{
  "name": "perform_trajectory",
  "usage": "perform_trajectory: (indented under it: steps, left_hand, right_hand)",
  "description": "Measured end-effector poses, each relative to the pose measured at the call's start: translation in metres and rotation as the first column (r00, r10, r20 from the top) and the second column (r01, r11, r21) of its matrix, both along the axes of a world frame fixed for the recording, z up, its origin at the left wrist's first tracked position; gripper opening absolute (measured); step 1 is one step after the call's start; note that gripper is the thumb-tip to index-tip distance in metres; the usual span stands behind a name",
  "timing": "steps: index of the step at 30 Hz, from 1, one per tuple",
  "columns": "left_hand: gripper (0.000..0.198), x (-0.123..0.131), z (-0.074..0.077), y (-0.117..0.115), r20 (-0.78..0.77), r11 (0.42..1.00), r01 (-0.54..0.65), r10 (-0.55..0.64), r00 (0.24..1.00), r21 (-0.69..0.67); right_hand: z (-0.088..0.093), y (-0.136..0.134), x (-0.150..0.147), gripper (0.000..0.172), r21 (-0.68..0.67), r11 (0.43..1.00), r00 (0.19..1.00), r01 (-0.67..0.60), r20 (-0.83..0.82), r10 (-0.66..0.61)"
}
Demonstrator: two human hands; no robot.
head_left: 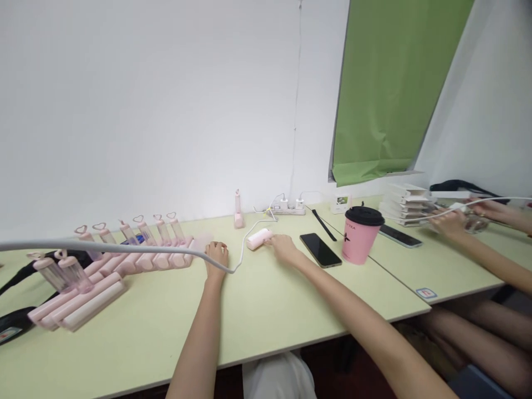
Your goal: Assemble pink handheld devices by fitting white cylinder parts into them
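— Where's the small pale-pink cylindrical plastic device point(258, 239)?
— On the pale green table point(257, 310), well left of the pink paper cup with black lid point(362, 233).
— And the right hand point(284, 245)?
— Its fingertips touch the device's cup-side end; I cannot tell whether they clasp it.
— And the left hand point(216, 256)?
— Further left of the cup, loose, holding nothing.

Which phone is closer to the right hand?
The phone left of the pink cup, beside the right hand; the other phone lies beyond the cup.
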State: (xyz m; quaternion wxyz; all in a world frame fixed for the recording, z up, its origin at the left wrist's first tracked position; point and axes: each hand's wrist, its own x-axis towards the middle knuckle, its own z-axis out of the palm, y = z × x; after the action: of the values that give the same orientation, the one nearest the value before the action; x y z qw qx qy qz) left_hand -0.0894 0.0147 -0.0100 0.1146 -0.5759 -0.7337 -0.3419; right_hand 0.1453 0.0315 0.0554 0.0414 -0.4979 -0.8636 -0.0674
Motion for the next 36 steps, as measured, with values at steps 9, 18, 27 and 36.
perform_trajectory:
  steps: [9,18,27,36]
  left_hand:
    - [0.040,-0.018,-0.024,0.013,-0.164,0.954,-0.275,0.293,0.942,0.124]
    - [0.044,-0.007,-0.008,0.005,-0.141,0.951,-0.290,0.303,0.942,0.104]
    - [0.045,-0.020,-0.020,0.015,0.263,0.988,-0.057,0.017,0.965,0.143]
    - [0.048,0.001,0.001,0.019,0.895,0.932,0.239,-0.337,0.291,0.274]
  right_hand:
    - [0.032,-0.081,0.158,0.066,-0.165,0.985,0.993,-0.056,0.093,0.072]
    - [0.007,-0.063,0.116,0.067,-0.363,0.929,0.991,-0.066,0.083,0.103]
    - [-0.039,-0.010,-0.013,0.035,-0.133,0.988,0.968,-0.078,-0.247,0.043]
    - [-0.051,0.002,-0.002,0.031,-0.082,0.996,0.874,0.040,-0.480,-0.074]
